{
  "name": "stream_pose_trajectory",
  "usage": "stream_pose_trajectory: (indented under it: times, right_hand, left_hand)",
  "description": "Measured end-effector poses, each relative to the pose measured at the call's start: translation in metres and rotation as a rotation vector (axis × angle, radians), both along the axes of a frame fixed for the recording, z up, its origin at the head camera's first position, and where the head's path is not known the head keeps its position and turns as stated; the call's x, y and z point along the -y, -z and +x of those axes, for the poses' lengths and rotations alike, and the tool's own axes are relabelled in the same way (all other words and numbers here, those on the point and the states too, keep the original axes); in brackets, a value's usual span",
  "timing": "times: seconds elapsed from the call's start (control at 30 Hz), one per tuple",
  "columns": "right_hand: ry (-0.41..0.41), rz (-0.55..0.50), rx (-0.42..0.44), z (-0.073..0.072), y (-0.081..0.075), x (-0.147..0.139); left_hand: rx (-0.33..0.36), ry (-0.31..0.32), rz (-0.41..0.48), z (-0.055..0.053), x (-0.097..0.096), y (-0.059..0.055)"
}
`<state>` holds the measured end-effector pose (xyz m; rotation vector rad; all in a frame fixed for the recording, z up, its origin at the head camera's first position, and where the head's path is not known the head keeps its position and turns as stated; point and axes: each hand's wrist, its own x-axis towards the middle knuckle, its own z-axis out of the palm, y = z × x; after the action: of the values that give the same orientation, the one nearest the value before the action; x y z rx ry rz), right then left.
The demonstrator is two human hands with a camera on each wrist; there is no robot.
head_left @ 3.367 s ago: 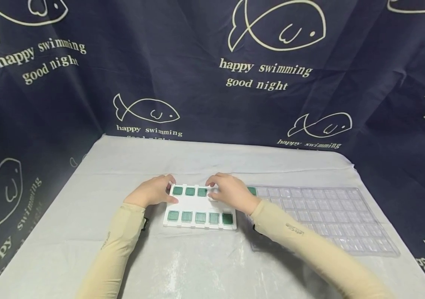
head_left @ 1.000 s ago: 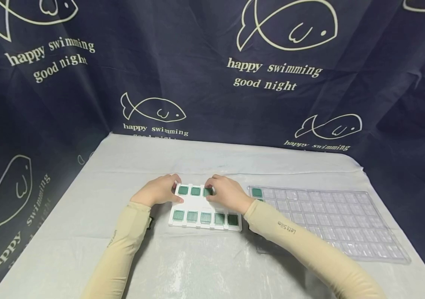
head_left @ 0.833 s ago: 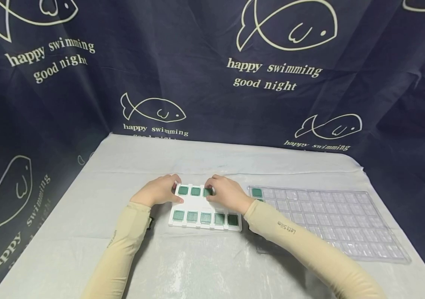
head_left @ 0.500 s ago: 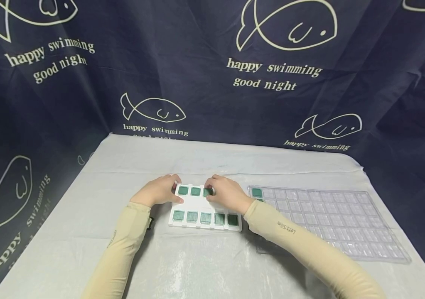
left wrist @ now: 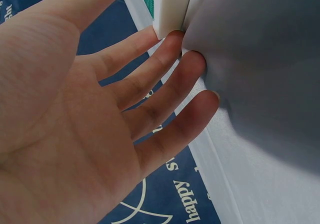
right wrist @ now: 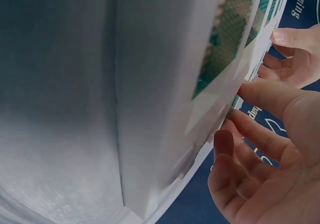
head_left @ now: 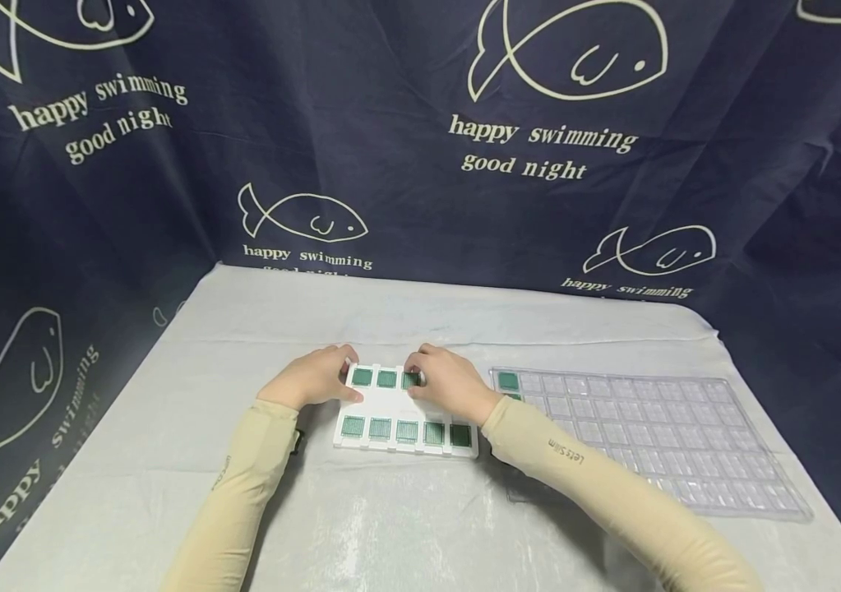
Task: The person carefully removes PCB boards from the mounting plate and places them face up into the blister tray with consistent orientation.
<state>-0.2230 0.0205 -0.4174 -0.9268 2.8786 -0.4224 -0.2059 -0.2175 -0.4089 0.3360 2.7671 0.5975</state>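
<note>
A white tray [head_left: 385,404] lies on the table, with small green circuit boards in a back row and a front row. My left hand [head_left: 312,378] holds its left end, thumb on top and fingers against the side; the left wrist view shows those fingers [left wrist: 170,49] at the tray's edge. At the back row, my right hand [head_left: 453,385] pinches a green circuit board [head_left: 409,380] between thumb and index finger. That hand hides the back row's right part. In the right wrist view its other fingers [right wrist: 225,179] curl loosely.
To the right lies a clear plastic compartment box [head_left: 649,419]; green boards [head_left: 509,381] sit in its left column, and my right sleeve [head_left: 583,469] covers part of it. A pale cloth covers the table [head_left: 390,526]. A dark blue printed curtain [head_left: 405,148] stands behind.
Compared with 3.4 seconds ago, my right fingers have closed in on the third back-row board, and the head view has shifted slightly. Over the last second hardly anything has moved.
</note>
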Motion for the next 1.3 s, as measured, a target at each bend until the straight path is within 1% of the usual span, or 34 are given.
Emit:
stream_pose_trajectory:
  times: [0.3, 0.73, 0.87, 1.07, 1.3]
  right_hand:
    - [-0.007, -0.015, -0.028, -0.0002, 0.0029, -0.0008]
    - [0.001, -0.013, -0.010, 0.0017, -0.0028, -0.0036]
    - [-0.001, -0.003, -0.007, 0.0022, -0.0020, -0.0045]
    - [-0.002, -0.014, -0.015, 0.0027, -0.0008, -0.0053]
    - [0.011, -0.002, -0.009, 0.0041, 0.0018, -0.0055]
  left_hand:
    - [0.002, -0.002, -0.002, -0.0005, 0.0004, 0.0013]
    - [-0.004, 0.001, -0.002, -0.0005, -0.0005, 0.0006]
    - [-0.003, 0.006, 0.000, -0.0005, -0.0003, 0.0004]
    - [-0.005, 0.005, 0.001, -0.0014, 0.0002, 0.0003]
    - [0.000, 0.006, 0.004, -0.0030, 0.0010, 0.0028]
